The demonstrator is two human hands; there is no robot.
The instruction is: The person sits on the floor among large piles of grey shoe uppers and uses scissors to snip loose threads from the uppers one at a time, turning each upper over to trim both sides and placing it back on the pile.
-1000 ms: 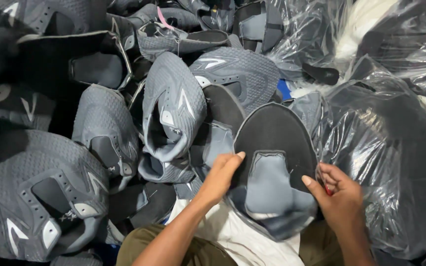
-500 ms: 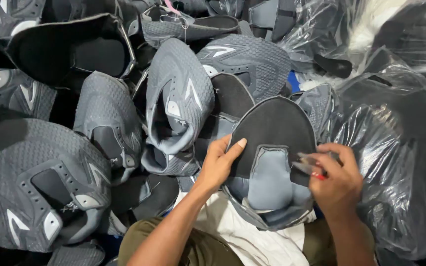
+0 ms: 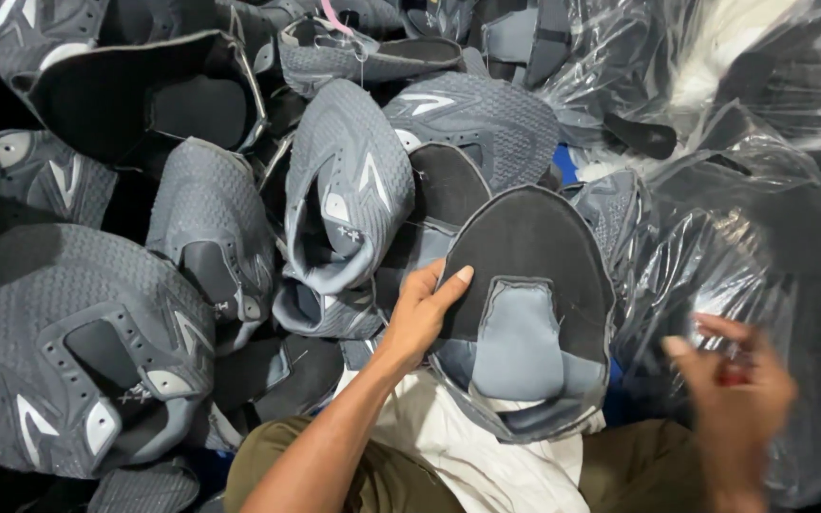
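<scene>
Heaped grey shoe uppers (image 3: 344, 190) all round, left hand (image 3: 422, 309) gripping inside-out upper (image 3: 529, 313) by its left edge, right hand (image 3: 734, 399) blurred, grip unclear.

Probably a shoe workshop: piled grey shoe uppers (image 3: 344, 190)

Crinkled clear plastic bags (image 3: 715, 256) of dark pieces are heaped at the right and upper right.

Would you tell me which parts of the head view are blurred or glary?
In the head view, the right hand is smeared by motion blur; the left hand on the shoe upper is sharp; the clear plastic bags throw white glare; the upper left corner sinks into shadow.
</scene>
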